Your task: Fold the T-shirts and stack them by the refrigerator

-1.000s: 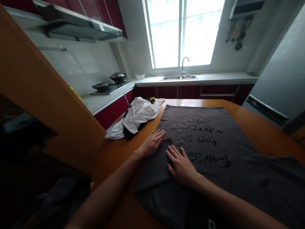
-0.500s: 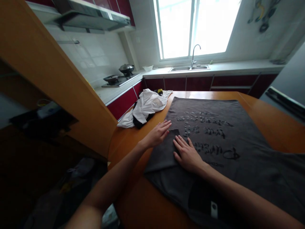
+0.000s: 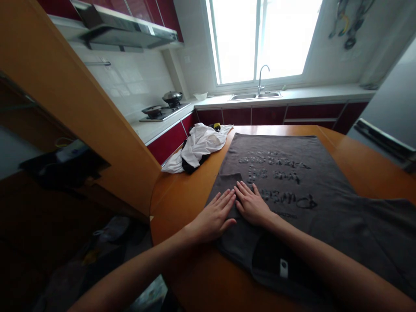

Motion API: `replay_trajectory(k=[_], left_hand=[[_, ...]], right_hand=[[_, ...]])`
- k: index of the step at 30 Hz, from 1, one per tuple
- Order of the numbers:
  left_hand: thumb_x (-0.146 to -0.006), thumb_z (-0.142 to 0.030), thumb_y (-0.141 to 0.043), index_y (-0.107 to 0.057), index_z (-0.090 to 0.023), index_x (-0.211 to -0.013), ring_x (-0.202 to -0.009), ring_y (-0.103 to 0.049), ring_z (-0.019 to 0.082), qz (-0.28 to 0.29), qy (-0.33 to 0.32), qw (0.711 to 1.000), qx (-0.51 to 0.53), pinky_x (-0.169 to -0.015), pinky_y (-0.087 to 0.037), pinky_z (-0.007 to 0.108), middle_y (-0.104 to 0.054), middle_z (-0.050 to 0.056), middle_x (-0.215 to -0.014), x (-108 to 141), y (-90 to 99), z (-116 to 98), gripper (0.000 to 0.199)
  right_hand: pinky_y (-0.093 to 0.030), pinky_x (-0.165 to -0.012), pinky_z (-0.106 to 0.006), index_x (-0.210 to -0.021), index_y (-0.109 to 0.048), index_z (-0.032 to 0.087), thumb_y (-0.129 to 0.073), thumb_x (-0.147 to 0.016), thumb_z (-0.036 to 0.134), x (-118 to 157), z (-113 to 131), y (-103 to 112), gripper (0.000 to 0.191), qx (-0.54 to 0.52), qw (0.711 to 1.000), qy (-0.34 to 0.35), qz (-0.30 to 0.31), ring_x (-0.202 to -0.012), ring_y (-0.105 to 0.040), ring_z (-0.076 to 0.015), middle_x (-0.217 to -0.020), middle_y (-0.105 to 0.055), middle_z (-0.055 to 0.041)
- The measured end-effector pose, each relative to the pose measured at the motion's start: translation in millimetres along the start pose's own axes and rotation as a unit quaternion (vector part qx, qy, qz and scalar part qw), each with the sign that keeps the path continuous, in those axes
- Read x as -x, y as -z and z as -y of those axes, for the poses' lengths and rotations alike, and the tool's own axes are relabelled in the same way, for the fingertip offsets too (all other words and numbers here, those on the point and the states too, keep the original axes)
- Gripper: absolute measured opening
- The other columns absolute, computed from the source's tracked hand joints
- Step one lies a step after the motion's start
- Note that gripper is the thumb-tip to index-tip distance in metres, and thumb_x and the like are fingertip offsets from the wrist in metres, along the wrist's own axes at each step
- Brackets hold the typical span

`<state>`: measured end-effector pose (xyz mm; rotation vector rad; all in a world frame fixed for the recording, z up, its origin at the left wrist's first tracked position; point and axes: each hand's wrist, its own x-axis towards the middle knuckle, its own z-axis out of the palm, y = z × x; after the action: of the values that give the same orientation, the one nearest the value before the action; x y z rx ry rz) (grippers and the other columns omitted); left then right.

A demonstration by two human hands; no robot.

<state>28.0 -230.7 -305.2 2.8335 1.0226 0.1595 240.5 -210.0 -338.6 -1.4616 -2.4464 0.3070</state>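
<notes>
Two hands, the left hand and the right hand, lie flat on a big dark gray shirt, and neither one seems to pinch it. The left hand's four fingers are close together, with its thumb sticking out. The right hand's fingers are spread a little. The tips of the two hands touch or almost touch; I cannot tell which. Under them is a folded part of the shirt, with its far edge just past the fingertips. Bumpy dark letters are ahead and to the right of the hands. Nearer to the person than the right hand, a white tag shows on a black patch. The shirt lies on a brown table, which shows to the left of the left hand. Ahead and left of both hands is a heap of white cloth, with black cloth poking out. Far past the hands are a stove, a sink and a window.
</notes>
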Motion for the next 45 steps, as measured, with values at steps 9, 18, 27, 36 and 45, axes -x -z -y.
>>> replay_trajectory(k=[9,18,27,36,45], left_hand=[[-0.103,-0.057,-0.038,0.006,-0.019,-0.162,-0.155,-0.006,0.030,0.038,-0.015,0.999,0.011,-0.126,-0.014,0.049,-0.009,0.013,-0.167,20.6,-17.0,-18.2,0.083],[-0.105,-0.041,-0.036,-0.035,-0.019,-0.157,-0.151,-0.028,0.025,-0.037,0.049,0.996,0.057,-0.123,-0.025,0.046,-0.036,0.010,-0.161,-25.1,26.5,36.4,0.056],[-0.105,-0.048,-0.031,-0.035,-0.016,-0.156,-0.153,-0.023,0.028,-0.030,0.115,0.993,0.028,-0.121,-0.020,0.055,-0.029,0.016,-0.163,-111.7,-20.4,95.8,0.060],[-0.106,-0.040,-0.031,-0.033,-0.018,-0.157,-0.154,-0.020,0.025,-0.096,0.050,0.994,0.002,-0.124,-0.018,0.049,-0.030,0.011,-0.164,-110.5,-25.5,96.2,0.056],[-0.107,-0.039,-0.026,-0.033,-0.021,-0.157,-0.153,-0.020,0.025,-0.027,0.032,0.999,0.029,-0.123,-0.020,0.050,-0.028,0.006,-0.164,-113.3,-22.3,87.7,0.054]], right_hand=[[-0.005,-0.123,-0.053,-0.155,-0.036,0.009,-0.036,-0.099,0.034,-0.4,-0.2,-0.6,0.062,0.002,1.000,0.004,-0.002,-0.154,-0.015,-0.0241,-0.165,-0.024,-0.0146],[-0.004,-0.123,-0.054,-0.156,-0.034,0.010,-0.037,-0.098,0.034,-1.1,0.1,-1.1,0.063,0.001,1.000,-0.001,0.000,-0.155,-0.014,-0.0245,-0.166,-0.023,-0.0140],[-0.004,-0.124,-0.055,-0.155,-0.036,0.011,-0.039,-0.098,0.036,-3.0,1.1,0.7,0.063,-0.003,1.000,-0.001,-0.004,-0.155,-0.015,-0.0243,-0.165,-0.025,-0.0136],[-0.004,-0.124,-0.054,-0.156,-0.035,0.011,-0.040,-0.098,0.040,-2.3,1.6,2.9,0.064,-0.015,1.000,0.005,-0.019,-0.154,-0.015,-0.0245,-0.165,-0.025,-0.0129],[-0.005,-0.124,-0.055,-0.157,-0.032,0.012,-0.042,-0.097,0.037,-3.0,1.7,1.5,0.066,-0.010,1.000,0.001,-0.020,-0.154,-0.016,-0.0249,-0.165,-0.025,-0.0131]])
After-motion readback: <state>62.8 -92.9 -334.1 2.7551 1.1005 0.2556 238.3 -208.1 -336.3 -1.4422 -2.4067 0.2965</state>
